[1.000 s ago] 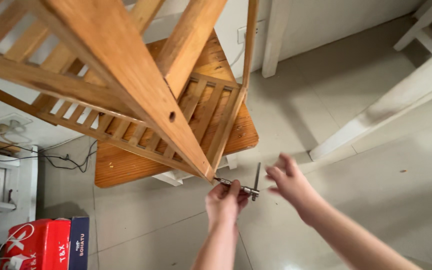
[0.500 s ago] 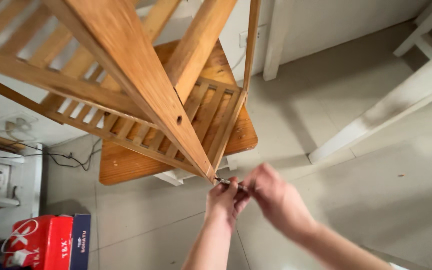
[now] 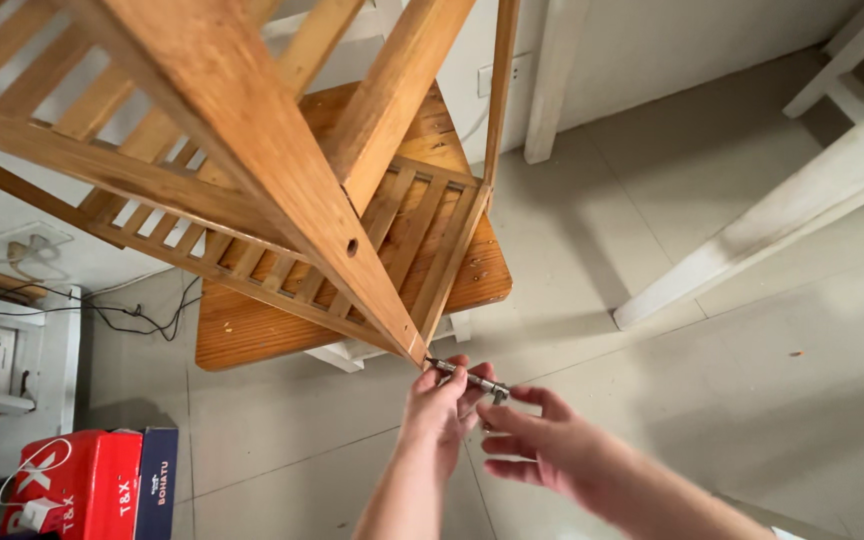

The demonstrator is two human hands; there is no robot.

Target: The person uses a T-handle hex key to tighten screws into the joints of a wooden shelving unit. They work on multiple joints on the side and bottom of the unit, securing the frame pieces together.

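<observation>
While the red box [image 3: 82, 480] sits far left on the floor, the left hand [image 3: 442, 405] is closed around a metal bolt [image 3: 467, 378] poking out of the wooden leg [image 3: 282, 190] tip, not yet fully in. Beside it, the right hand [image 3: 542, 445] hovers half open, fingertips touching the bolt's end.

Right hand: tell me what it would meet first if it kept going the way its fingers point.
The right hand points up-left at the small metal tool that the left hand holds at the wooden leg's tip. It would probably meet the tool's near end first; depth is unclear.
</observation>
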